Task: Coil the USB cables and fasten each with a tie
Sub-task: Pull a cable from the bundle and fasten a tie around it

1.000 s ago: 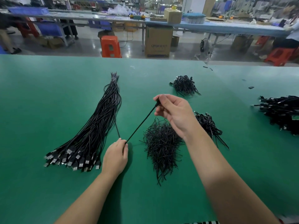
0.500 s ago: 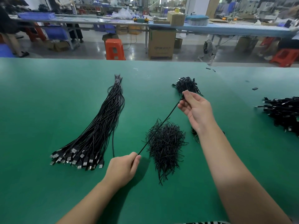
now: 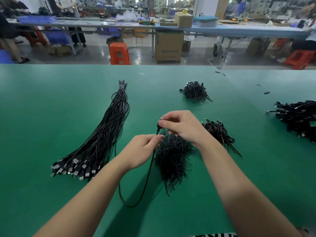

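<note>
Over the green table [image 3: 42, 117], the right hand [image 3: 183, 127] is pinching the plug end of a thin black USB cable [image 3: 148, 175] while the left hand [image 3: 142, 151] is gripping it just below, its slack drooping in a loop toward six o'clock beside the pile of ties [image 3: 172, 156].

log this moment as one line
stage: coiling start | left hand: pinches cable | right hand: holds plug end | tie: none yet
</note>
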### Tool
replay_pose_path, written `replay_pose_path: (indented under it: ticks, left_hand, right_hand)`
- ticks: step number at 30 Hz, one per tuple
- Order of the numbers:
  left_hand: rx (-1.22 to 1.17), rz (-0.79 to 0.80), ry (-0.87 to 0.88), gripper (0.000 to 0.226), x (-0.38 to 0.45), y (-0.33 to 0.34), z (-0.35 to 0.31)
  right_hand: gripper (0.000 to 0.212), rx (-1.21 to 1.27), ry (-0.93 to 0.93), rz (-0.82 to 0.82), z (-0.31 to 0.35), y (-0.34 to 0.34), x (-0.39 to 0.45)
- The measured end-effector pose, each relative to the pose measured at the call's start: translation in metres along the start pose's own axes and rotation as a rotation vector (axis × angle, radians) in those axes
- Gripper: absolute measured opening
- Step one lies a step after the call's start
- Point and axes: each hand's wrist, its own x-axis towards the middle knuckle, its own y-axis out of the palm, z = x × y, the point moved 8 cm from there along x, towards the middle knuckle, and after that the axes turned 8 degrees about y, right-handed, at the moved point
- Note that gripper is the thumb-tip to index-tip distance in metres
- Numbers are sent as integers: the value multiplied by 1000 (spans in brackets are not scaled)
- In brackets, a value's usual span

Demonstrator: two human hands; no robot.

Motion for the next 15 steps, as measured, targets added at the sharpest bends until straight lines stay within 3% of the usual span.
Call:
replay_pose_path:
  ticks: [2, 6, 15]
  left_hand:
    - [10, 21, -36, 54, 3, -2, -6]
    - [-37, 31, -32, 38, 3, 0, -8]
    - [96, 93, -82, 49, 1, 2, -9]
  right_hand:
    - [9, -11, -27, 2, 2, 2, 0]
    - [12, -4, -39, 9, 0, 3, -1]
    - [11, -3, -64, 61, -8, 15, -2]
